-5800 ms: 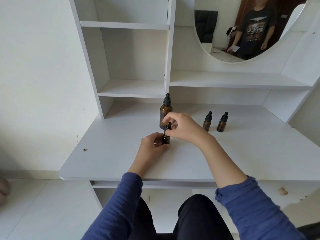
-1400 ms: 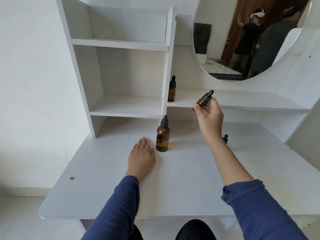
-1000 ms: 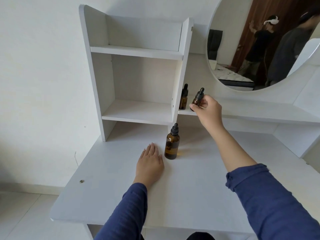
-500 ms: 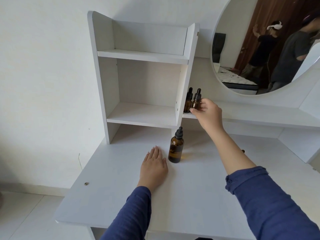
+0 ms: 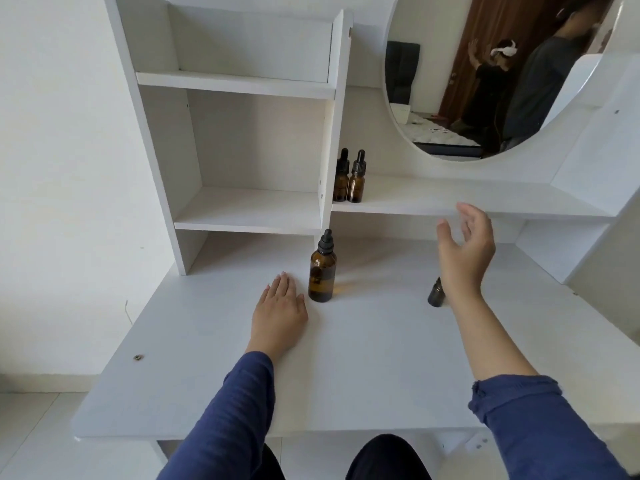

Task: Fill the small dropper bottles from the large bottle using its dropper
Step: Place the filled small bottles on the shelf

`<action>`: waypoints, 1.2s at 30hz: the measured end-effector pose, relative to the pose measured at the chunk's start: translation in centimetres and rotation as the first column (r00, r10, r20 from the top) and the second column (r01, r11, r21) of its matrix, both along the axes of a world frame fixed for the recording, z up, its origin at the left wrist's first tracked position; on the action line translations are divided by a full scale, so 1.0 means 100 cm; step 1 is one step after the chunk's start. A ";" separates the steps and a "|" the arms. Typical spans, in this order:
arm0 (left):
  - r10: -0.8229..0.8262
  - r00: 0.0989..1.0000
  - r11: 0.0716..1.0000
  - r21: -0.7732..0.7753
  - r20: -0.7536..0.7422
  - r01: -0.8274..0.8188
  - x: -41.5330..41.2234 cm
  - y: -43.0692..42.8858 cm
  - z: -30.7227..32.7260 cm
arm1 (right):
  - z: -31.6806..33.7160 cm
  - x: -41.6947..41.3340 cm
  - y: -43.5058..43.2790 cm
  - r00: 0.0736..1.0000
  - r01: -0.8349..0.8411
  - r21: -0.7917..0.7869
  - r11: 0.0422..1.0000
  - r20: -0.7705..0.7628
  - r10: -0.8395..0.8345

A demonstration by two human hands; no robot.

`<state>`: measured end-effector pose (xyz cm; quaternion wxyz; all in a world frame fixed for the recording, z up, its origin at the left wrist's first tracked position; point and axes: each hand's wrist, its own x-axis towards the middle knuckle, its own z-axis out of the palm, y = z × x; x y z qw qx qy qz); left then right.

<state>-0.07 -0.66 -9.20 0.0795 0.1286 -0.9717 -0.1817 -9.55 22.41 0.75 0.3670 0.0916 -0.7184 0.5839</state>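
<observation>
Head view: right hand (image 5: 464,252) spread, empty — just above small bottle (image 5: 437,293).
Left hand (image 5: 280,308): flat, beside large bottle (image 5: 322,273).
Risk: wrist may topple the small bottle.

text: none legible | labels: none on bottles | signs, numbers: none readable

white desk (image 5: 346,375), shelves (image 5: 249,213) — round mirror (image 5: 485,81)

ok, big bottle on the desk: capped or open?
Capped. The large bottle stands upright on the desk with its black dropper top seated on the neck; neither hand touches it.
</observation>
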 end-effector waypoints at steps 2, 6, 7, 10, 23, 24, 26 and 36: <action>0.002 1.000 1.000 -0.004 -0.006 -0.002 0.000 0.000 -0.001 | -0.017 0.004 0.014 0.996 0.007 -0.029 1.000 0.090 -0.004; 0.003 1.000 1.000 -0.004 -0.002 -0.003 -0.001 0.000 -0.001 | -0.045 0.011 0.031 0.938 -0.020 0.019 1.000 0.346 0.012; 0.004 1.000 1.000 -0.008 0.000 -0.004 -0.001 0.000 0.000 | -0.051 0.013 0.033 0.914 -0.033 0.038 0.999 0.406 0.015; 0.007 1.000 1.000 -0.016 -0.002 -0.007 -0.001 0.000 0.000 | -0.065 0.013 0.036 0.853 -0.088 0.108 0.990 0.522 0.019; 0.003 1.000 1.000 -0.003 0.010 -0.003 -0.001 0.000 0.002 | -0.066 0.005 0.025 0.914 -0.002 0.118 0.993 0.402 -0.045; 0.002 1.000 1.000 -0.002 0.010 -0.002 -0.001 0.000 0.002 | -0.057 0.003 0.021 0.932 0.008 0.065 0.998 0.362 -0.030; 0.004 1.000 1.000 0.000 0.009 -0.004 0.000 0.000 0.002 | -0.035 0.000 0.012 0.966 -0.010 -0.034 0.999 0.257 0.018; 0.014 1.000 1.000 0.020 -0.013 -0.014 0.002 0.000 0.004 | 0.051 -0.021 -0.046 0.966 -0.225 0.200 0.954 0.175 0.191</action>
